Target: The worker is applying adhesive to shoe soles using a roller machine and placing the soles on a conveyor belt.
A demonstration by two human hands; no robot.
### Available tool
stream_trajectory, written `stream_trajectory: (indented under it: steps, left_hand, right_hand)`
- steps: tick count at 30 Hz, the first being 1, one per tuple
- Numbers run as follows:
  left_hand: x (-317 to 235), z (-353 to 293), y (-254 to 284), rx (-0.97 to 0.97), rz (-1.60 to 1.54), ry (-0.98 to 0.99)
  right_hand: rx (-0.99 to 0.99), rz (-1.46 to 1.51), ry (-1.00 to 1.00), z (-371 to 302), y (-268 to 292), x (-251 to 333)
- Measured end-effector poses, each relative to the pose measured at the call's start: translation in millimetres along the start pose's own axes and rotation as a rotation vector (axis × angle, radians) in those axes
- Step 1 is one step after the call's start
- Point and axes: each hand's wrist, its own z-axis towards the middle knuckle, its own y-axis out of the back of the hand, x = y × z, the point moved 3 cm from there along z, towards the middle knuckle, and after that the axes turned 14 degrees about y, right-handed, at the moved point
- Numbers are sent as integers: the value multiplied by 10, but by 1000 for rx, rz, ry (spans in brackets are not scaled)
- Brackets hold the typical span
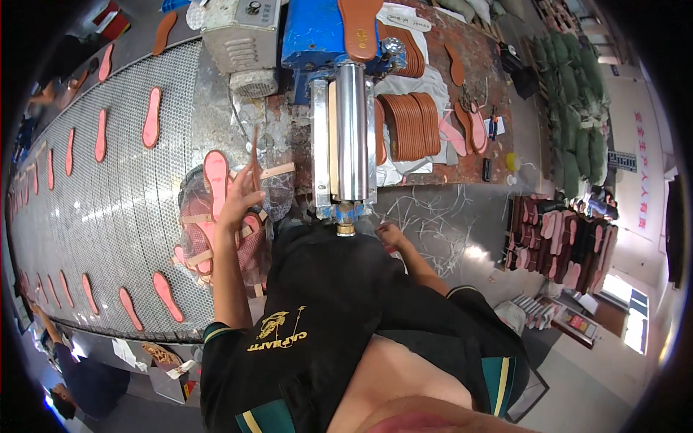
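Observation:
My left hand (240, 204) is raised above a pile beside the roller machine, its fingers closed on a thin brown insole (255, 160) seen nearly edge-on. Under and around that hand, pink-faced insoles (216, 175) lie among dark mesh and tan straps. At the machine's near end, right of its brass fitting (346, 229), my right hand (390, 234) has curled fingers; what they hold, if anything, is hidden. A shiny steel roller (351, 133) stretches away in front of my body. On top of the blue machine housing (310, 32) rests another brown insole (359, 29).
A mesh conveyor (137, 216) on the left carries pink insoles in rows. Stacked brown insoles (410, 126) stand on the worn table (473, 76) at right, with pliers (494, 124) nearby. Beyond the table are white string scraps (433, 231) and a shoe-part rack (559, 238).

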Motion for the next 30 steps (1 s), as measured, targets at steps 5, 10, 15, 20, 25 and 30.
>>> stream_trajectory:
  steps: [5, 10, 15, 20, 25, 30]
  left_hand:
    - [656, -182, -114, 72, -442, 15]
    - [745, -225, -288, -11, -502, 52]
    - [603, -431, -372, -75, -528, 0]
    - [598, -762, -290, -165, -587, -121]
    - [741, -1182, 23, -250, -757, -397]
    - [1077, -2009, 417, -419, -864, -544]
  right_hand:
    - [-45, -244, 48, 99, -101, 328]
    - [134, -224, 62, 252, -168, 522]
    - [136, -60, 37, 463, -178, 358]
    - [150, -87, 242, 651, -254, 386]
    - [191, -62, 312, 894, -330, 118]
    - [268, 2, 231, 1321, -349, -539]
